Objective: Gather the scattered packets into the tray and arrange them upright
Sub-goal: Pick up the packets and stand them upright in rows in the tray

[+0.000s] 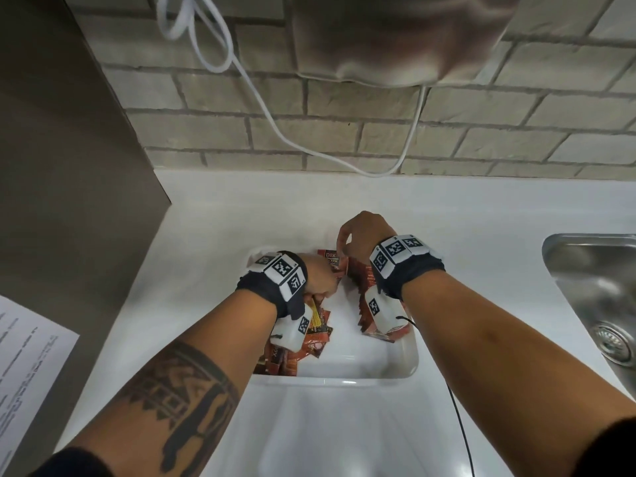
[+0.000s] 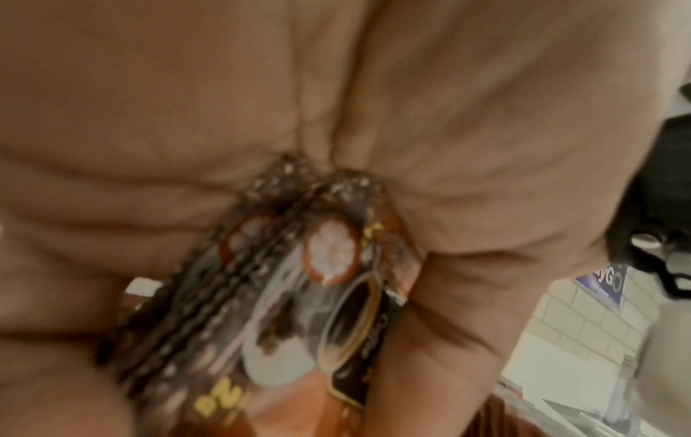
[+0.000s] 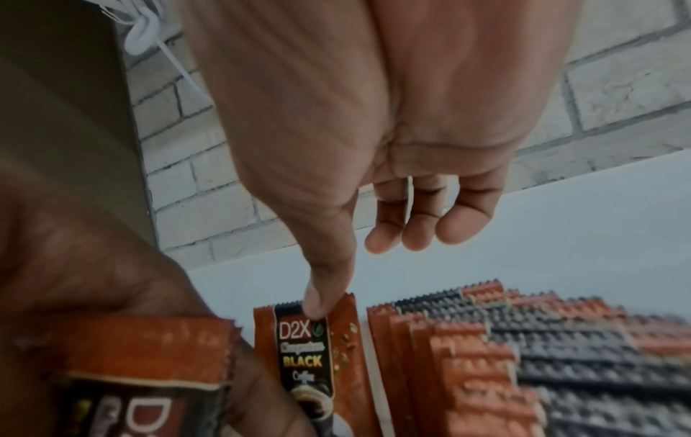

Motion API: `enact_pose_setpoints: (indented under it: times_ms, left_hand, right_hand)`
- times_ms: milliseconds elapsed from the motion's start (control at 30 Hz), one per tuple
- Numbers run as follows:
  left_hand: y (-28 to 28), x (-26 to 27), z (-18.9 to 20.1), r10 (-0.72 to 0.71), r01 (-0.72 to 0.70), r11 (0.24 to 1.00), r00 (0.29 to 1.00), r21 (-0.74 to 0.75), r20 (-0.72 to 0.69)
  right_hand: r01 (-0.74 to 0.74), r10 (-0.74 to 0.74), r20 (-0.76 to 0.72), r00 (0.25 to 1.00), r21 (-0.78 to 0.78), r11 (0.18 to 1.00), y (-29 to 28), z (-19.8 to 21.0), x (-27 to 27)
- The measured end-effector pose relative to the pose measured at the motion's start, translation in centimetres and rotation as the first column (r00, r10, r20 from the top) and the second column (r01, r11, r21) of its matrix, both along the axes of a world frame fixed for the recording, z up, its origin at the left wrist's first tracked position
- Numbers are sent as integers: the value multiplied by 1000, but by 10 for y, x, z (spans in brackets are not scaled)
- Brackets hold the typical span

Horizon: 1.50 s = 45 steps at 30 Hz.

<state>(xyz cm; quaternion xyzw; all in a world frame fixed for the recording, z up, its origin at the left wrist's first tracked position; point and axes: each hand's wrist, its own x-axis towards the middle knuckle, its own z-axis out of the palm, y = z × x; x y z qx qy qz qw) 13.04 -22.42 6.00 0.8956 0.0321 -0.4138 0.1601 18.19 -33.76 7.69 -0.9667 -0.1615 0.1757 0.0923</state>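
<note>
A white tray sits on the white counter. Brown-orange coffee packets lie loose in a pile at its left front. A row of upright packets stands along its right side. My left hand grips a bundle of packets over the tray's left part, its fingers curled round them. My right hand pinches the top of a single "D2X Black" packet, held upright just left of the row.
A steel sink lies to the right of the counter. A white cable hangs down the brick wall behind. A grey cabinet side rises at left, and a printed sheet lies at the left edge.
</note>
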Motion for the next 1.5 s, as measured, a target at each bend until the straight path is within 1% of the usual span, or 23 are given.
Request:
enact_pose_setpoints:
  times_ms: [133, 200, 300, 567, 733, 800, 867, 900, 933, 967, 1000, 1033, 1100, 1133, 1167, 1233, 1300, 1433, 1500]
  left_hand:
    - [-3, 6, -1, -25, 25, 999, 1000, 20, -10]
    - [-4, 9, -4, -5, 5, 1000, 1000, 17, -20]
    - [-4, 11, -7, 16, -15, 1000, 1000, 14, -26]
    - [-4, 12, -7, -10, 10, 1000, 1000, 17, -3]
    - [-6, 7, -4, 20, -19, 1000, 999, 10, -31]
    - [0, 6, 1, 54, -54, 998, 999, -34, -9]
    - [12, 5, 6, 159, -153, 975, 987, -163, 25]
    - [20, 4, 9, 238, -223, 940, 971, -257, 29]
    - [27, 2, 11, 315, -288, 884, 949, -368, 13]
    - [33, 0, 12, 375, -338, 810, 927, -479, -20]
    - [37, -4, 12, 424, -377, 719, 904, -584, -62]
    - [41, -7, 12, 470, -410, 612, 876, -677, -106]
    - [42, -15, 12, 538, -443, 403, 823, -801, -184]
    - [42, -18, 14, 546, -438, 327, 811, -837, -211]
    - [41, -22, 15, 542, -425, 276, 810, -862, -225]
    - [39, -27, 18, 519, -390, 210, 822, -897, -236]
    - [39, -30, 19, 497, -362, 162, 834, -918, -241]
    - [39, -37, 20, 465, -312, 117, 856, -943, -225]
    - [39, -39, 21, 473, -290, 109, 856, -951, -207]
  right_hand:
    - [2, -2, -18, 1000, -26, 1000, -1, -7, 5]
    - [16, -15, -29, 999, 6, 1000, -3, -10, 8]
    - [0, 0, -36, 999, -4, 1000, -4, -14, 12]
    - [8, -8, 1, 1000, 60, 998, -7, -20, 20]
    - [16, -17, 15, 1000, 85, 996, -5, -17, 18]
    - [21, -24, 27, 999, 111, 994, -7, -13, 18]
    - [21, -29, 52, 998, 155, 988, -11, -4, 16]
    - [22, -36, 71, 997, 197, 980, -13, 2, 14]
    - [16, -39, 85, 996, 252, 968, -17, 8, 11]
    - [7, -33, 81, 996, 299, 954, -20, 14, 8]
    - [5, -22, 47, 999, 337, 941, -24, 20, 4]
    - [18, -13, -16, 1000, 380, 925, -27, 26, 1]
    - [55, 28, -164, 986, 480, 876, -31, 36, -6]
    - [71, 46, -206, 977, 524, 849, -33, 38, -9]
    - [80, 50, -215, 975, 558, 826, -34, 39, -10]
    - [81, 38, -184, 982, 598, 797, -35, 41, -10]
    - [82, 35, -179, 983, 605, 792, -36, 47, -11]
    - [102, 31, -215, 976, 579, 809, -38, 57, -14]
    - [89, 23, -185, 982, 570, 817, -38, 61, -15]
